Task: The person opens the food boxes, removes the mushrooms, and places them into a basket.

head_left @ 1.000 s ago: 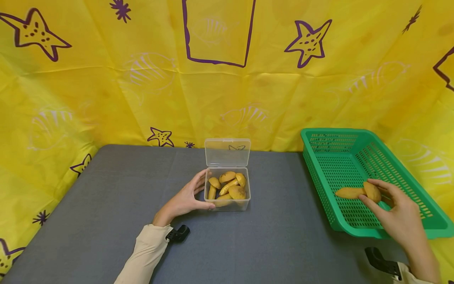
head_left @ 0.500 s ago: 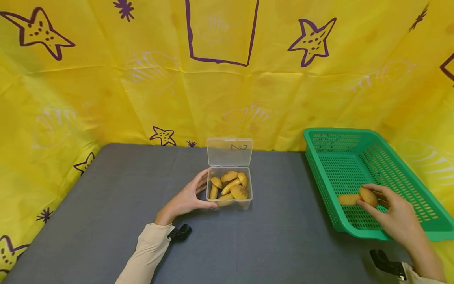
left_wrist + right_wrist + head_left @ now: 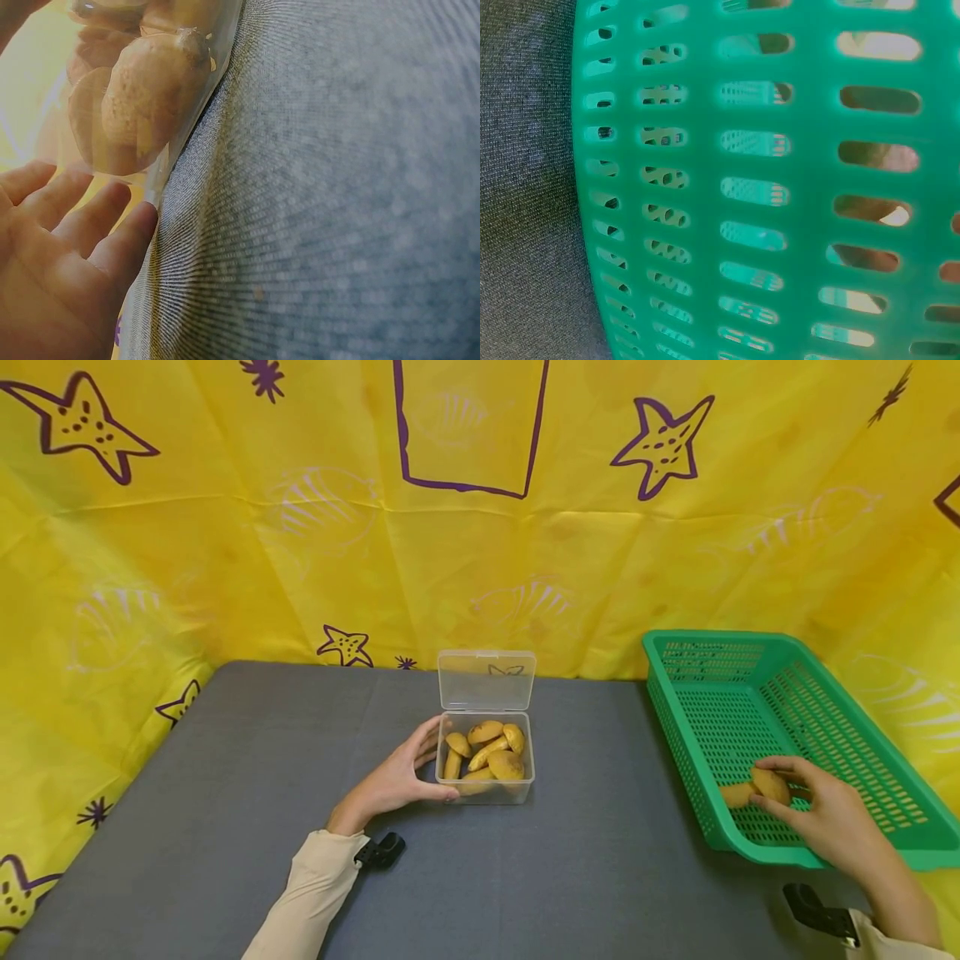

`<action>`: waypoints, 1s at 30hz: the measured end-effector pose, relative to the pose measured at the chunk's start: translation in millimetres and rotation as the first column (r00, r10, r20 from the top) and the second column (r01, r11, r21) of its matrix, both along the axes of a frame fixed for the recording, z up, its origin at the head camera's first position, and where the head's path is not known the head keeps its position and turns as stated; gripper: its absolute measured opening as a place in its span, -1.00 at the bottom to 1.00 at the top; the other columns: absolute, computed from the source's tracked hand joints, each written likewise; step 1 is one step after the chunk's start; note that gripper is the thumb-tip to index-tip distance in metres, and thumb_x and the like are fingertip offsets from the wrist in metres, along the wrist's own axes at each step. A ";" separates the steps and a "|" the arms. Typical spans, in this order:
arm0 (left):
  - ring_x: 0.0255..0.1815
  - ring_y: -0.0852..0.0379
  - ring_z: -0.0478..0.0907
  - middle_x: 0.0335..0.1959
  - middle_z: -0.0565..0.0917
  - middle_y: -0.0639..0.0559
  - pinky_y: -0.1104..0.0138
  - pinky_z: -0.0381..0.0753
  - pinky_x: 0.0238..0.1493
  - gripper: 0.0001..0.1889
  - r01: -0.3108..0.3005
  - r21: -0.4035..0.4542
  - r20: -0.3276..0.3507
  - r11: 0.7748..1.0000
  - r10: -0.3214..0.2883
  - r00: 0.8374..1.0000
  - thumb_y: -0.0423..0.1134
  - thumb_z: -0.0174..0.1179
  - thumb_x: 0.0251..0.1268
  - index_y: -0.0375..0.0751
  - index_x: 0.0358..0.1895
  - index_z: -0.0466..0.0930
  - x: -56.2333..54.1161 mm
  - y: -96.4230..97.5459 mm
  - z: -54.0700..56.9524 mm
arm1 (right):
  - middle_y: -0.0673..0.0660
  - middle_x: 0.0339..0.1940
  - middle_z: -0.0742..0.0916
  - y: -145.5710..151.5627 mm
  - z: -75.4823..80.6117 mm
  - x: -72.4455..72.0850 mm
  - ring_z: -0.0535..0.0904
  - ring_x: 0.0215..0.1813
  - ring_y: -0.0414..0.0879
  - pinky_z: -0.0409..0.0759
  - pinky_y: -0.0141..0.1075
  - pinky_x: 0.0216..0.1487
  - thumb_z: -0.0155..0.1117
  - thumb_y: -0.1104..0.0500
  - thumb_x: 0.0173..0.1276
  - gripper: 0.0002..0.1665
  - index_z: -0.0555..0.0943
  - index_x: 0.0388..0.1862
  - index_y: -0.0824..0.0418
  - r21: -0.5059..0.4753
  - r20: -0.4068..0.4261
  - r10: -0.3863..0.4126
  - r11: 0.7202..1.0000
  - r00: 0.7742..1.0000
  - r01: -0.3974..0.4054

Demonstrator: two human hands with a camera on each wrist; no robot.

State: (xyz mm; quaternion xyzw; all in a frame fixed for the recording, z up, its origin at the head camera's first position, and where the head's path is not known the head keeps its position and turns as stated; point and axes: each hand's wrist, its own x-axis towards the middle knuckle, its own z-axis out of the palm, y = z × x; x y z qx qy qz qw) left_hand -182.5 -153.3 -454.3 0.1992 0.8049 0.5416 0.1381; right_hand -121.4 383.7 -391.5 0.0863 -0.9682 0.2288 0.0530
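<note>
A clear plastic box stands mid-table with its hinged lid raised. Several yellow-brown mushrooms fill it. My left hand holds the box at its left side, thumb by the front corner and fingers toward the back. In the left wrist view, the fingertips rest at the see-through wall. On the right, my right hand pinches a mushroom by its cap, low inside the green basket. Its stem points left. The basket wall mostly hides that hand in the right wrist view.
Dark grey cloth covers the table, and a stretch of it separates box and basket. A yellow curtain with starfish and fish drawings hangs along the back and sides. The basket's raised rim runs between the right forearm and its inside.
My right hand has lowered the mushroom deeper into the basket, moving slightly left and toward me. The left hand keeps its hold on the box.
</note>
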 end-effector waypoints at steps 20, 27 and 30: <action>0.62 -0.13 0.01 0.63 0.02 -0.10 -0.04 0.15 0.57 0.19 -0.001 0.005 0.005 1.000 0.001 1.000 -0.14 0.53 0.05 0.03 0.62 -0.20 -1.0 -0.3 -0.1 | 0.47 0.06 0.68 -0.3 2.7 -6.3 0.60 0.06 0.46 0.55 -0.43 -0.36 0.41 0.06 0.32 -0.43 0.50 0.20 0.33 0.039 0.234 0.008 0.999 0.972 -0.017; 0.62 -0.13 0.01 0.63 0.01 -0.11 -0.04 0.15 0.57 0.19 -0.001 0.003 0.000 1.000 0.001 1.000 -0.13 0.53 0.04 0.01 0.62 -0.20 -1.2 -0.2 -0.5 | 0.43 0.05 0.70 3.4 0.0 -8.5 0.70 -0.04 0.12 0.57 -0.41 -0.33 0.38 0.10 0.35 -0.49 0.53 0.18 0.31 0.047 0.262 0.026 0.998 0.965 -0.040; 0.62 -0.13 0.01 0.63 0.01 -0.11 -0.04 0.15 0.57 0.19 -0.001 0.004 0.000 1.000 0.001 1.000 -0.13 0.54 0.04 0.00 0.62 -0.20 -0.8 -0.8 -0.4 | 0.41 0.05 0.71 3.7 -0.1 -8.7 0.70 -0.05 0.06 0.62 -0.31 -0.27 0.35 0.10 0.37 -0.53 0.55 0.18 0.30 0.056 0.271 0.033 0.997 0.962 -0.050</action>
